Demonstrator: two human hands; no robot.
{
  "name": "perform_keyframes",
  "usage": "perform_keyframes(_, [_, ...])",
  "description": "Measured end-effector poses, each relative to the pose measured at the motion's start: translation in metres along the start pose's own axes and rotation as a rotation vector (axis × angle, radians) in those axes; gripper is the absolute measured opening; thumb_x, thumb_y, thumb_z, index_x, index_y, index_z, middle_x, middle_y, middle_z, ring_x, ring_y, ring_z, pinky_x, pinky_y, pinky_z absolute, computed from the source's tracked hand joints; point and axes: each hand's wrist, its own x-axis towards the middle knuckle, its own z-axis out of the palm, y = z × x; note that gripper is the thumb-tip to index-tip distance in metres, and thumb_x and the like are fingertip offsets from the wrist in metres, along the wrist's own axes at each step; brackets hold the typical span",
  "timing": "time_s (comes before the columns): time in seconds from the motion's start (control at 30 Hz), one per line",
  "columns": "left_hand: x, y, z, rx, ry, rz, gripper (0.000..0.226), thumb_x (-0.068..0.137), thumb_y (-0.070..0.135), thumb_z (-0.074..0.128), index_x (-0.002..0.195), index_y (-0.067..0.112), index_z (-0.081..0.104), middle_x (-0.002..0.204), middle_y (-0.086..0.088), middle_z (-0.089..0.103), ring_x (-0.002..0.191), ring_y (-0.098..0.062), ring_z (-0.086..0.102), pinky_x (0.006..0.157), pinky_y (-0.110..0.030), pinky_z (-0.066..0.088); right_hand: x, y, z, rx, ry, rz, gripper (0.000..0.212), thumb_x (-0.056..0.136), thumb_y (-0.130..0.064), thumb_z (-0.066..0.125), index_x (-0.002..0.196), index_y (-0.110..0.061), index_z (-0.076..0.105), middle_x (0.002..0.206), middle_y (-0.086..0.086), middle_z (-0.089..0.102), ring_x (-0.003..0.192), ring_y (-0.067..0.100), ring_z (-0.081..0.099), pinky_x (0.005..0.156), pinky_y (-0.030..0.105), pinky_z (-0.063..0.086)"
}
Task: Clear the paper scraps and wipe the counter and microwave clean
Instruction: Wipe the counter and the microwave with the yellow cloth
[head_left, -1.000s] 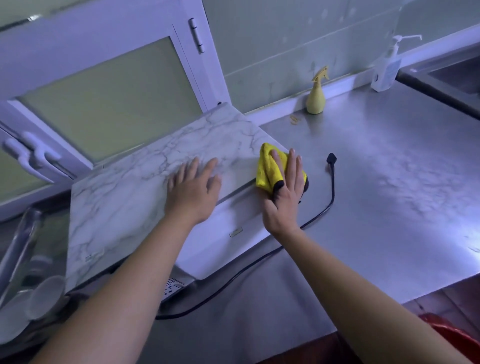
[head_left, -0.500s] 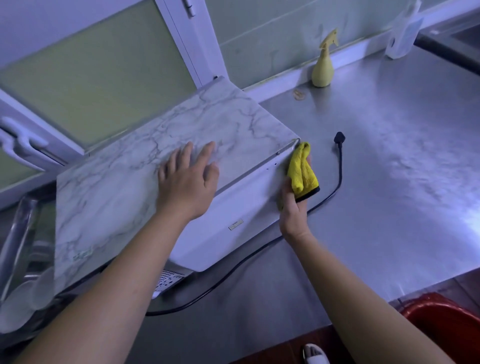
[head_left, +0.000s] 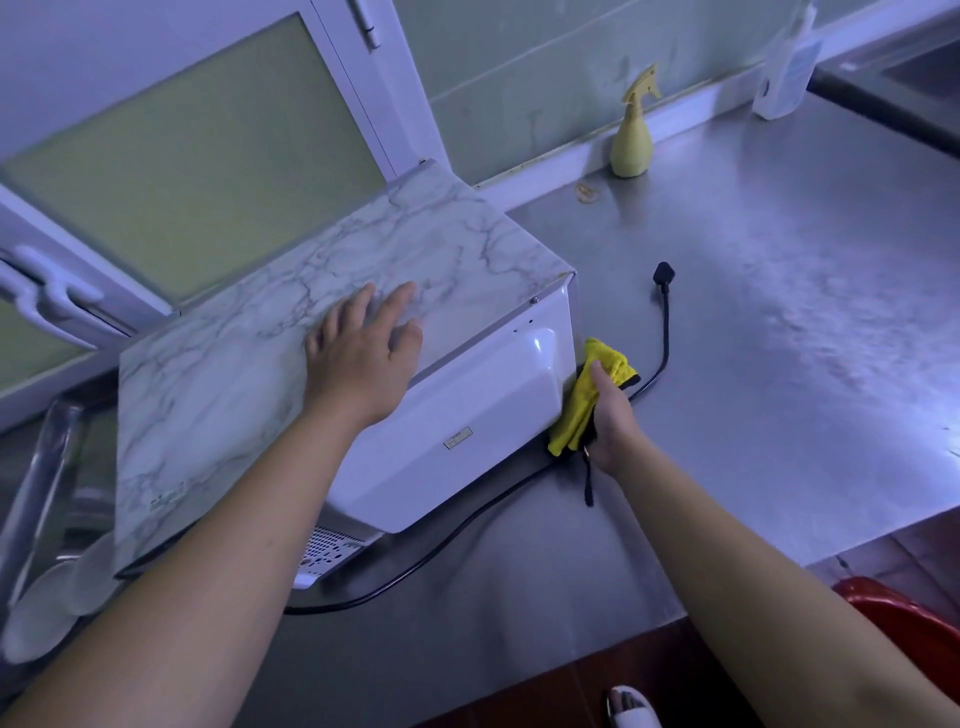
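**A:** Surroundings first. The microwave (head_left: 467, 415) sits on the steel counter (head_left: 779, 364) with a marble-patterned top (head_left: 311, 353). Its black power cord (head_left: 660, 338) loops along the counter right beside my right hand (head_left: 610, 421), plug end lying loose. A yellow spray bottle (head_left: 631, 135) stands by the wall, a small scrap (head_left: 587, 192) just beside it on the counter. A white pump bottle (head_left: 784, 73) is further right.

**B:** Hands?

**A:** My left hand (head_left: 363, 353) lies flat on the marble top, fingers spread. The right is clamped on the yellow cloth (head_left: 587, 400), pressing it to the microwave's right side near the lower corner.

**B:** Anything unclear?

**A:** The pump bottle's top is cut off. Dishes (head_left: 47, 603) at the lower left are dim and partly out of frame. A red object (head_left: 909, 618) below the counter edge is cropped; I cannot tell what it is.

**B:** Change since half a second ago?

**A:** The cloth has gone lower down the side panel; the left hand has stayed put.
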Motion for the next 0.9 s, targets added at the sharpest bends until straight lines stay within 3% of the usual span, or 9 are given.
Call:
perform_keyframes(0.2, [0.000, 0.000, -0.002, -0.040, 0.010, 0.001, 0.048, 0.098, 0.050, 0.036, 0.145, 0.052, 0.032, 0.161, 0.004, 0.028, 0.147, -0.021, 0.019, 0.118, -0.047, 0.012, -0.044, -0.019, -0.025, -0.201, 0.179, -0.268, 0.017, 0.089, -0.040, 0.064, 0.097, -0.025, 0.065, 0.095, 0.002, 0.070, 0.082, 0.017, 0.066, 0.077, 0.035, 0.052])
perform_keyframes(0.3, [0.000, 0.000, -0.002, -0.030, 0.006, 0.006, 0.049, 0.098, 0.052, 0.035, 0.147, 0.050, 0.031, 0.161, 0.003, 0.028, 0.147, -0.023, 0.020, 0.118, -0.048, 0.013, -0.077, -0.029, -0.019, -0.227, 0.173, -0.458, 0.038, 0.071, -0.054, 0.064, 0.092, -0.023, 0.064, 0.083, 0.005, 0.071, 0.082, 0.023, 0.070, 0.061, 0.025, 0.049])
perform_keyframes(0.33, [0.000, 0.000, -0.002, -0.027, 0.007, 0.008, 0.050, 0.098, 0.052, 0.035, 0.147, 0.050, 0.031, 0.161, 0.003, 0.028, 0.147, -0.024, 0.020, 0.118, -0.049, 0.013, -0.087, -0.035, -0.013, -0.219, 0.158, -0.539, 0.039, 0.071, -0.057, 0.064, 0.096, -0.027, 0.064, 0.079, 0.004, 0.070, 0.102, 0.026, 0.053, 0.060, 0.024, 0.049])
perform_keyframes(0.37, [0.001, 0.000, -0.002, -0.023, 0.008, 0.009, 0.050, 0.097, 0.052, 0.035, 0.147, 0.049, 0.032, 0.161, 0.002, 0.028, 0.147, -0.025, 0.021, 0.118, -0.049, 0.013, -0.095, -0.042, -0.005, -0.196, 0.116, -0.625, 0.032, 0.077, -0.056, 0.066, 0.099, -0.032, 0.067, 0.074, -0.006, 0.069, 0.068, 0.001, 0.044, 0.063, 0.024, 0.050])
perform_keyframes(0.4, [0.001, 0.000, -0.002, -0.020, 0.008, 0.008, 0.050, 0.097, 0.052, 0.035, 0.147, 0.049, 0.032, 0.161, 0.002, 0.028, 0.147, -0.025, 0.021, 0.118, -0.049, 0.014, -0.102, -0.048, 0.005, -0.175, 0.066, -0.709, 0.026, 0.085, -0.052, 0.066, 0.106, -0.038, 0.069, 0.081, -0.017, 0.067, 0.074, 0.010, 0.063, 0.071, 0.025, 0.050])
perform_keyframes(0.53, [0.001, 0.000, -0.002, -0.018, 0.012, 0.006, 0.050, 0.098, 0.052, 0.035, 0.147, 0.048, 0.032, 0.161, 0.002, 0.028, 0.147, -0.024, 0.021, 0.118, -0.049, 0.013, -0.114, -0.045, 0.053, -0.209, 0.022, -0.901, 0.036, 0.097, -0.024, 0.056, 0.131, -0.034, 0.062, 0.127, -0.025, 0.064, 0.117, -0.004, 0.058, 0.105, 0.027, 0.045])
perform_keyframes(0.67, [0.002, -0.001, -0.001, -0.015, 0.022, 0.005, 0.049, 0.097, 0.052, 0.035, 0.147, 0.048, 0.032, 0.161, 0.002, 0.028, 0.146, -0.024, 0.021, 0.117, -0.049, 0.014, -0.115, -0.015, 0.083, -0.120, 0.186, -0.782, 0.026, 0.084, -0.027, 0.051, 0.107, -0.023, 0.062, 0.104, -0.009, 0.063, 0.093, 0.017, 0.057, 0.091, 0.038, 0.046])
perform_keyframes(0.77, [0.002, 0.000, 0.000, -0.006, 0.022, 0.012, 0.051, 0.096, 0.054, 0.032, 0.146, 0.048, 0.031, 0.161, 0.002, 0.028, 0.146, -0.025, 0.022, 0.117, -0.050, 0.015, -0.109, 0.010, 0.080, -0.231, 0.136, -0.908, 0.046, 0.086, -0.019, 0.050, 0.129, -0.026, 0.064, 0.143, -0.008, 0.052, 0.140, 0.012, 0.041, 0.117, 0.041, 0.032])
perform_keyframes(0.9, [0.002, 0.000, 0.000, -0.011, 0.031, 0.015, 0.049, 0.098, 0.052, 0.034, 0.147, 0.047, 0.032, 0.161, 0.001, 0.028, 0.146, -0.025, 0.021, 0.117, -0.050, 0.015, -0.097, 0.038, 0.065, -0.488, 0.069, -1.179, 0.061, 0.079, -0.002, 0.056, 0.137, -0.018, 0.061, 0.149, -0.017, 0.038, 0.152, 0.022, 0.022, 0.118, 0.060, 0.024])
